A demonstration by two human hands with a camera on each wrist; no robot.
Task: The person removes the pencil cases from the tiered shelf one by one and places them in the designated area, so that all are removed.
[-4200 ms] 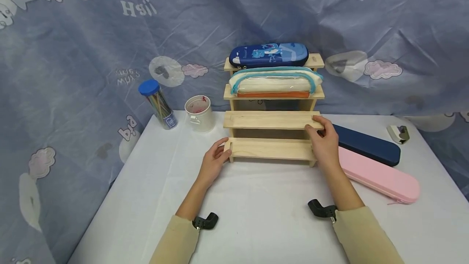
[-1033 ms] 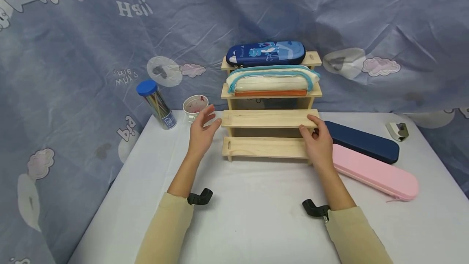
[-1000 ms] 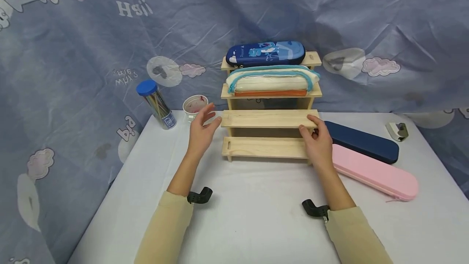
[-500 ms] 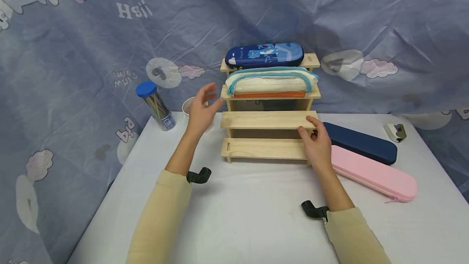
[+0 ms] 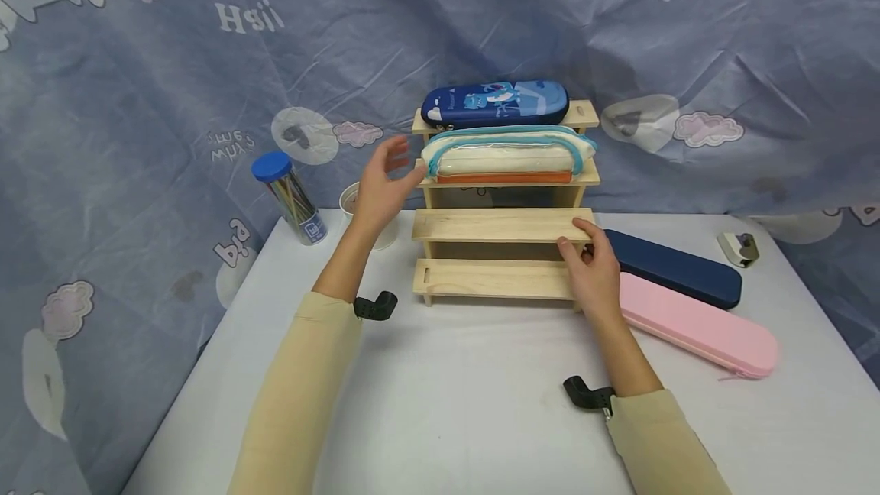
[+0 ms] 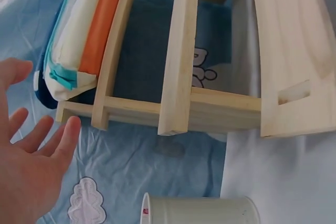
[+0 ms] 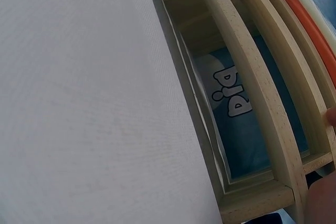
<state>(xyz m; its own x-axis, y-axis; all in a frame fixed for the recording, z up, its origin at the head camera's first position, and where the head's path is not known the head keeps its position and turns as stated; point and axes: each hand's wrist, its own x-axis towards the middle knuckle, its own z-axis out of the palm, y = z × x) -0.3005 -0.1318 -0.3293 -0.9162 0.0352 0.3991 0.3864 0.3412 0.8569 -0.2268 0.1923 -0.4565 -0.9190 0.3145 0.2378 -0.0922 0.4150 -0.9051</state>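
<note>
A four-tier wooden rack (image 5: pixel 495 225) stands against the cloth backdrop. On its top tier lies a blue cartoon pencil case (image 5: pixel 495 103). One tier down sits a cream pencil case (image 5: pixel 509 157) with teal trim and an orange base. My left hand (image 5: pixel 383 188) is raised at that tier's left end; in the left wrist view, its fingers (image 6: pixel 67 140) are spread and hold nothing, just off the case. My right hand (image 5: pixel 594 270) grips the right end of the third tier's board between thumb and fingers; only part of it shows in the right wrist view. The two lower tiers are bare.
Right of the rack lie a navy case (image 5: pixel 677 270) and a pink case (image 5: pixel 701 331), with a small white-and-dark object (image 5: pixel 739 249) behind. At left stand a blue-lidded jar of sticks (image 5: pixel 296 201) and a white bucket (image 6: pixel 205 211), partly behind my left forearm.
My left hand has let go of the bottom tier's left end and risen along the rack's left side to the cream case's height. The right hand keeps its grip on the third board.
</note>
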